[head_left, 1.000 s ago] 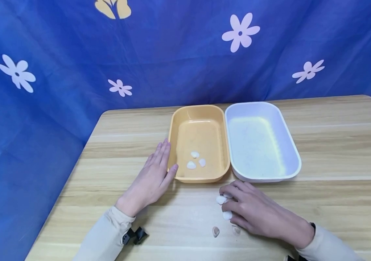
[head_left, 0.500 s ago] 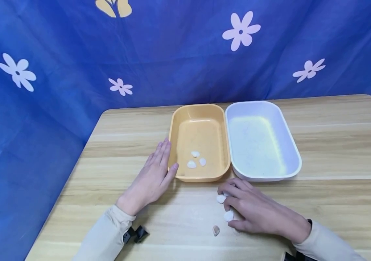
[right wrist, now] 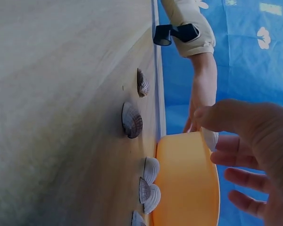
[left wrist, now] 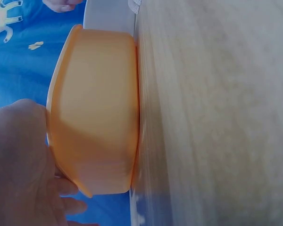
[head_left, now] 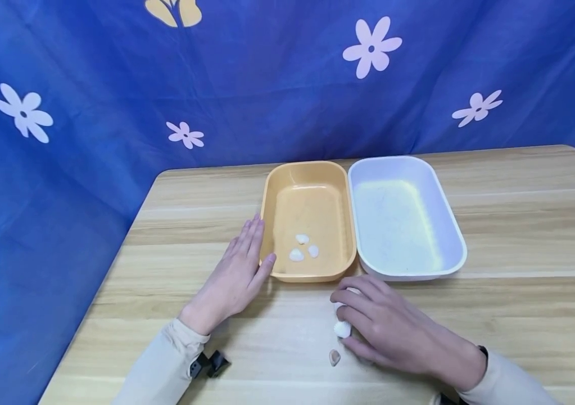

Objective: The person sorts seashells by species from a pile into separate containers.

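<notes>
Your left hand (head_left: pixel 231 275) lies straight-fingered along the orange tray's (head_left: pixel 312 211) left side in the head view, probably bracing it; three white shells (head_left: pixel 296 255) sit inside, towards its lower edge. Your right hand (head_left: pixel 385 323) arches over the surface (head_left: pixel 520 236) at lower centre, below the white tray (head_left: pixel 395 225). From the left wrist, that bracing hand meets the rim at lower left. From the right wrist, thumb and fingertips pinch a white shell (right wrist: pixel 210 140) right of centre, likely for precision; dark shells (right wrist: pixel 132 120) lie loose towards upper centre.
</notes>
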`<state>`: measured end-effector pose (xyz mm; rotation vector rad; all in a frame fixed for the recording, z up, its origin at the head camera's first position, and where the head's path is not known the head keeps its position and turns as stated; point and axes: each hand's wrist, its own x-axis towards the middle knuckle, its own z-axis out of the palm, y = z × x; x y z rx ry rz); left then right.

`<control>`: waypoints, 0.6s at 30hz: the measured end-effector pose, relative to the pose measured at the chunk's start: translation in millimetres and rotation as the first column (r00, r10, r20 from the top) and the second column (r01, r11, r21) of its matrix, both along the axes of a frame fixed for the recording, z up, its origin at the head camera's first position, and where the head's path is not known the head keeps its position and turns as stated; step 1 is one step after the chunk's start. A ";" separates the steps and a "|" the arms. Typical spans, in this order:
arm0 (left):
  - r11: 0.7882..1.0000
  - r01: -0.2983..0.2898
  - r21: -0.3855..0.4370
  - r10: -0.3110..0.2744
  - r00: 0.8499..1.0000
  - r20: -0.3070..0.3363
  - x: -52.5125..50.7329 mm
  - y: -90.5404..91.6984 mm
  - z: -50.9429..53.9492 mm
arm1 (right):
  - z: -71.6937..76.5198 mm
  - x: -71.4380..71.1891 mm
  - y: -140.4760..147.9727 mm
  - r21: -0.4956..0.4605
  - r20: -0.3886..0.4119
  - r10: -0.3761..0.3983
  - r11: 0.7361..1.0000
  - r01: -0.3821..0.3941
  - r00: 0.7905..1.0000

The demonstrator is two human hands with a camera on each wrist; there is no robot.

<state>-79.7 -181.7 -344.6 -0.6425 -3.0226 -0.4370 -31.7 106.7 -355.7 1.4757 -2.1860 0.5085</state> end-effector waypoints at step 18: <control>1.000 0.010 0.006 -0.010 1.000 -0.005 0.2 -0.4 -1.0 | 7.7 -13.5 -17.8 0.022 -0.031 -0.068 0.997 0.069 0.997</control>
